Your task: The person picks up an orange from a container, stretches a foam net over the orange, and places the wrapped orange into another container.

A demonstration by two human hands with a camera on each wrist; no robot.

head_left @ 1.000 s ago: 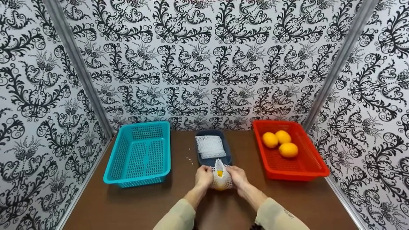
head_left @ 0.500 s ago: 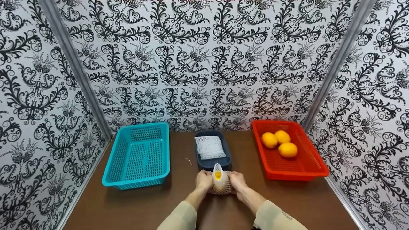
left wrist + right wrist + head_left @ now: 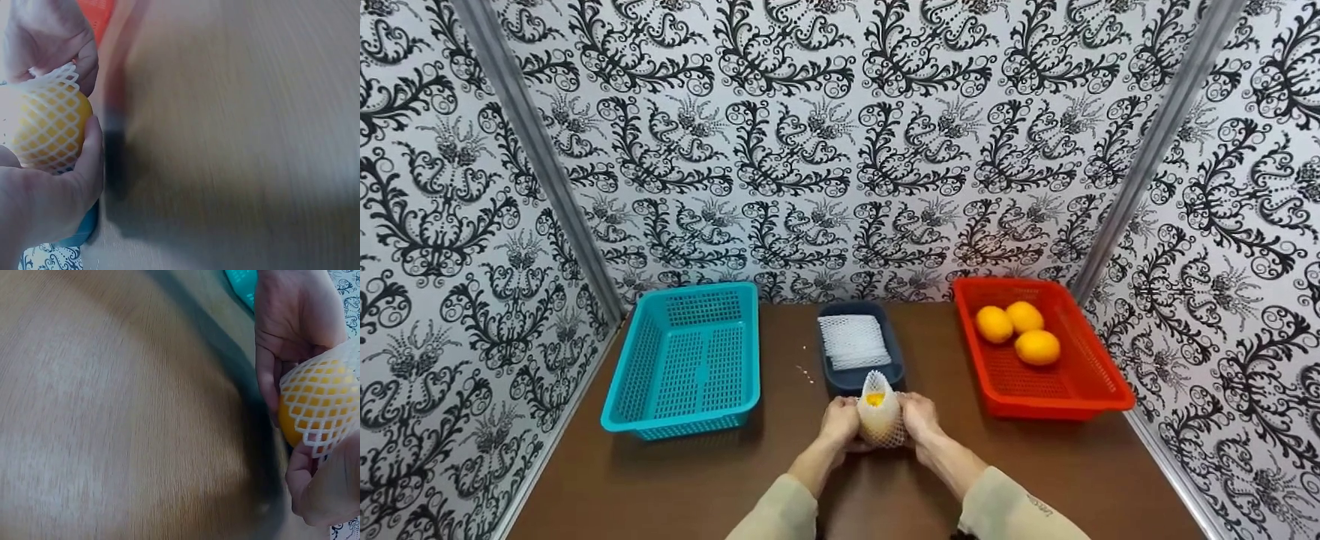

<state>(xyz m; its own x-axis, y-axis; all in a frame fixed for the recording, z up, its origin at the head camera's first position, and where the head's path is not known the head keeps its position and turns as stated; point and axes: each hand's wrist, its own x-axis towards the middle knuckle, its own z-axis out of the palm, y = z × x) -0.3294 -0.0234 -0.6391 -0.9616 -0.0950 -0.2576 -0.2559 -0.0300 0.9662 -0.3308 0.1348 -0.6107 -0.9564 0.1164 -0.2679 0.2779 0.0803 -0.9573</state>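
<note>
A smooth yellow-orange fruit sits inside a white foam net sleeve, whose pointed open end rises at the top. On its left side, my left hand grips the netted fruit; on the opposite side my right hand holds the net with curled fingers. In the left wrist view, the fruit's bare end sticks out past the net's edge, with my left fingers along it. The right wrist view shows the net stretched over most of the fruit, both hands around it.
Just beyond the hands stands a dark blue tray bearing a stack of flat white foam nets. A turquoise basket is at left. At right, a red basket has three yellow-orange fruits. Small white bits lie on the brown table.
The net's upper opening has grown rounder, and the yellow patch at the fruit's lower end is now behind netting in the head view. Both hands have shifted slightly toward the person.
</note>
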